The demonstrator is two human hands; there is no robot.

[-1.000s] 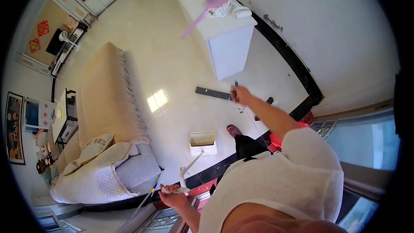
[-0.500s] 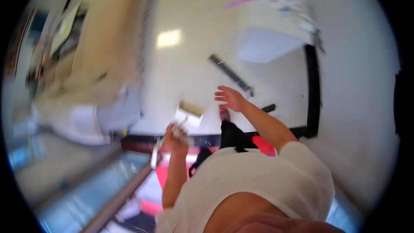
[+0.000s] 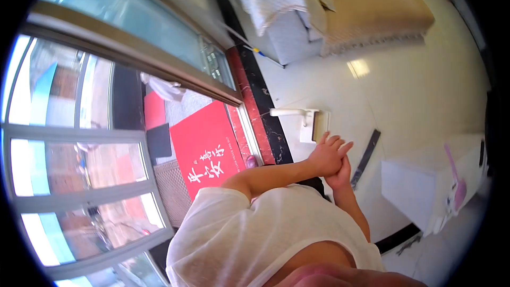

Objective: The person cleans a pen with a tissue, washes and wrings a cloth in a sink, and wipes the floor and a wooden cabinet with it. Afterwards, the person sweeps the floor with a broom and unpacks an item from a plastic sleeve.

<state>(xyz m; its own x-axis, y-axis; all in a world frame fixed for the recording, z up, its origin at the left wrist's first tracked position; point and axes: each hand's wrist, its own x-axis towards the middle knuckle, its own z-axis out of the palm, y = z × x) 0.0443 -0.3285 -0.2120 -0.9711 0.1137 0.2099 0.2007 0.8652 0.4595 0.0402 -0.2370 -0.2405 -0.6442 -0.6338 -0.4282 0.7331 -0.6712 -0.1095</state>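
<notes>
My left hand reaches in from the left and rests against my right hand in front of my white shirt. The fingers of my left hand are stretched out, and nothing shows in it. My right hand lies partly behind the left, so most of its fingers are hidden. Just beyond the hands, a white dustpan-like container stands on the tiled floor, its pale handle pointing left. Right of the hands lies a long dark strip.
Glass doors stand open at the left by a red mat. A covered sofa is at the top. At the right is a white counter with a pink fly swatter. A pole leans near the sofa.
The view has turned toward the doorway. My hands, apart before, have come together. The whitish thing earlier in my left hand no longer shows there, and the dark object in my right hand is gone.
</notes>
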